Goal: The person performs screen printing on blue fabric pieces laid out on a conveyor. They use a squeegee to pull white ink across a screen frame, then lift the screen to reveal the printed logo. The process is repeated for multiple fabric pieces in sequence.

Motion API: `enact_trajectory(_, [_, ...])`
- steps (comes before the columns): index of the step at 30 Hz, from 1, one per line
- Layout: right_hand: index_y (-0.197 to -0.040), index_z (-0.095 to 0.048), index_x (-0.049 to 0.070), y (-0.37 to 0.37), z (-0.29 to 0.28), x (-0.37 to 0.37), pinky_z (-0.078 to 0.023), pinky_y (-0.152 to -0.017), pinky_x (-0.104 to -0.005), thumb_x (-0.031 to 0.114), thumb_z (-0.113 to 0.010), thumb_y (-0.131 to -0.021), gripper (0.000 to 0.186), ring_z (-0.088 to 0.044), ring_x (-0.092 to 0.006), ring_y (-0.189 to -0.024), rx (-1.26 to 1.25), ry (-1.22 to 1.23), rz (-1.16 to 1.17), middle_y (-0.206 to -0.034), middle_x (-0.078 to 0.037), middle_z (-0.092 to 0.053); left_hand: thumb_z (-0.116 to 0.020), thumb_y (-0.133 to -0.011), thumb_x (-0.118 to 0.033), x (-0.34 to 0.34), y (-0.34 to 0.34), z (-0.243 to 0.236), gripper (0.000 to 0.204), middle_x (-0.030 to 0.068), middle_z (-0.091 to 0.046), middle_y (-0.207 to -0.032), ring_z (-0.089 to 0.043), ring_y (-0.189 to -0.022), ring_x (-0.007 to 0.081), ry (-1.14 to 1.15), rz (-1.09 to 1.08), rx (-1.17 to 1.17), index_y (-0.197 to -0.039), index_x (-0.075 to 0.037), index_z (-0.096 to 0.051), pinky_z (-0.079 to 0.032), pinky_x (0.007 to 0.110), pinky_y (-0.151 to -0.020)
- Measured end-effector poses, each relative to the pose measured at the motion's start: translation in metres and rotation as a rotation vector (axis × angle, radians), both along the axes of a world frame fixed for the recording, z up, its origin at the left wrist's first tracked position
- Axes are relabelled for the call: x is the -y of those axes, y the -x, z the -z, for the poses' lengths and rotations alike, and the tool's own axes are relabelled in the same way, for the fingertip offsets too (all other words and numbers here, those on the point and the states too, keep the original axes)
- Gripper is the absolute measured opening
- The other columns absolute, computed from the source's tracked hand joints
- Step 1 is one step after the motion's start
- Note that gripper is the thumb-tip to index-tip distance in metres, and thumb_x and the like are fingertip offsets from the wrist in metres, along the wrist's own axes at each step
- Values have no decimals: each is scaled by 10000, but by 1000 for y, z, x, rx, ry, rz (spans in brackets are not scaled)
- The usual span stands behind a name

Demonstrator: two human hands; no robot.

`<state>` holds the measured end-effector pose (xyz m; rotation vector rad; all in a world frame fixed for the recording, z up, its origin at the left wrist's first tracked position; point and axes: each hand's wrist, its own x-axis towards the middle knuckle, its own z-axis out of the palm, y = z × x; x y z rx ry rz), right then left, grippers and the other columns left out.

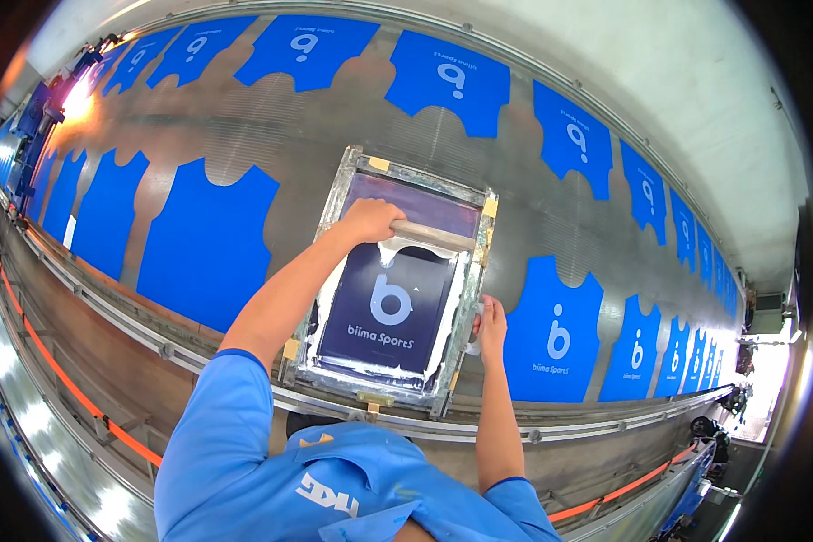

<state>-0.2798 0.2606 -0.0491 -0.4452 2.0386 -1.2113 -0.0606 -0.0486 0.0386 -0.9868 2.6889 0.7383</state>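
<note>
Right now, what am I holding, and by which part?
Your left hand grips the squeegee by its left end. Whether your right hand, beside the screen frame, holds anything, I can't tell.

The left hand grips a squeegee lying across a screen-printing frame, where white ink borders the dark stencil. The right hand is at the right rail, contact unclear. Blue fabric panels line the grey tabletop in two rows.
</note>
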Motion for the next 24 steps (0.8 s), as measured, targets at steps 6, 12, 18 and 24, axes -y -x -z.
enact_trajectory(6, [-1176,-658,68,9,10,21,-388,-501,-270,312,-590,-1045,286,-496,-83,-566,-134,36,7,-705,11,-572,-714,-826,-208,-46,-34,17,372,61,-755,-1004,-706,-960,305,48,-15,-118,-1180,-322,-734,-543,460,-850])
enact_trajectory(12, [-1222,-634,50,26,-34,44,-368,-510,-234,164,-610,-1009,243,-494,-61,-602,-87,186,-121,-719,23,-548,-713,-766,-113,-166,-97,7,470,69,-756,-990,-713,-950,293,63,-77,-227,-1201,-290,-729,-548,435,-829])
enact_trajectory(18, [-1171,-677,41,79,-40,61,-374,-511,-243,112,-597,-992,209,-500,-53,-617,-107,297,36,-771,14,-584,-728,-763,-73,-284,-101,9,667,-32,-618,-1423,-584,-1285,194,156,-69,-277,-1394,-236,-587,-430,414,-983])
enact_trajectory(24, [-1046,-728,23,92,-70,34,-451,-589,-291,198,-599,-1013,220,-557,-111,-646,-402,240,129,-800,-17,-657,-792,-750,-169,-298,-95,-38,565,-24,-644,-1355,-589,-1226,202,189,-38,-260,-1293,-226,-646,-422,427,-972])
